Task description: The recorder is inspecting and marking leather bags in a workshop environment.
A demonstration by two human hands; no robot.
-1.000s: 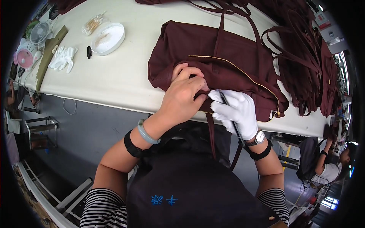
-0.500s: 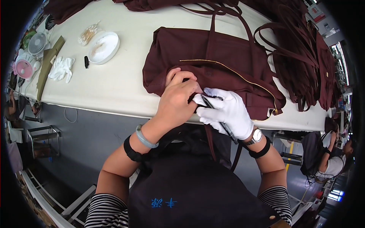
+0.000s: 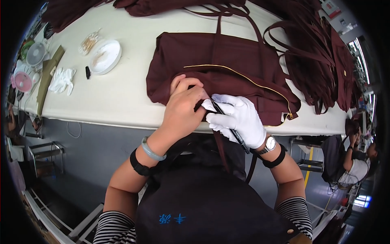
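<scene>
A dark maroon fabric bag point(image 3: 195, 49) with long straps and a gold zipper point(image 3: 243, 73) lies at the table's near edge. My bare left hand point(image 3: 183, 105) is closed on its near side, fingers curled into the cloth. My right hand point(image 3: 239, 120), in a white glove, grips a slim black pen point(image 3: 229, 126). The pen slants, its upper end by the left thumb and its lower end past the glove toward my wrist. Both hands almost meet at the bag's near edge. The pen's tip and the spot beneath the fingers are hidden.
On the white table point(image 3: 122, 89) to the left are a round white dish point(image 3: 109, 57), a bag of cotton swabs point(image 3: 90, 41), a black cap point(image 3: 87, 72), a white glove point(image 3: 62, 80) and small fans point(image 3: 23, 81). More maroon bags point(image 3: 313, 61) are heaped right. A person point(image 3: 353, 162) sits at far right.
The whole view has shifted slightly, so the table and bag appear a little further left. Both hands keep nearly the same grip on the bag and the pen.
</scene>
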